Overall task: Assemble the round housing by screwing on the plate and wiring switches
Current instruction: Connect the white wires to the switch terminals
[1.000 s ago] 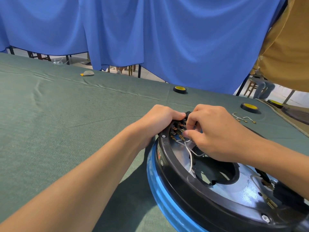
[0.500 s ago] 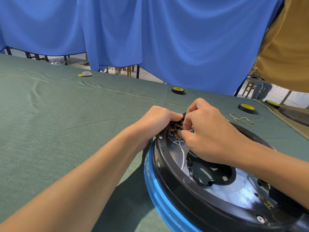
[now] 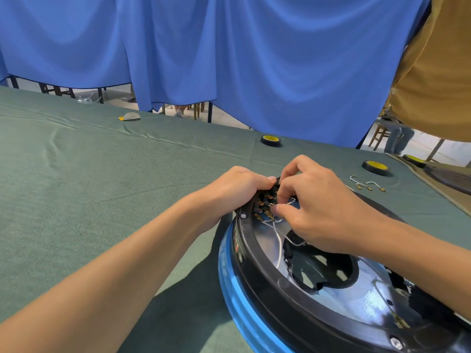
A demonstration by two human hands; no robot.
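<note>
A blue fabric curtain [image 3: 229, 59] is hanging across the far side of the scene. A table covered in green cloth [image 3: 102, 187] is spanning the foreground. A person in an ochre garment [image 3: 433, 85] is standing at the right edge.

The round housing [image 3: 254, 289], with a blue ribbed side wall and a black rim, is lying flat on the near right part of the table, open side up. A shiny metal plate [image 3: 369, 296] is sitting inside the rim, with a black moulded ring [image 3: 323, 271] at its centre. A hex screw head [image 3: 394, 343] is showing on the near rim.

The left hand [image 3: 239, 189] is gripping the far rim of the housing, fingers curled over its edge. The right hand [image 3: 318, 207] is reaching over the plate, with thumb and forefinger pinching the end of one of the white wires [image 3: 279, 245] at the black switch block with brass terminals [image 3: 265, 207], which is seated against the far rim. Which terminal the wire end is meeting cannot be told. The wires are trailing from the block towards the centre ring.

Two black tape rolls with yellow cores [image 3: 271, 140] [image 3: 376, 167] are lying beyond the housing, well apart. Loose short wires with brass end terminals [image 3: 367, 186] are lying near the right-hand roll.
</note>
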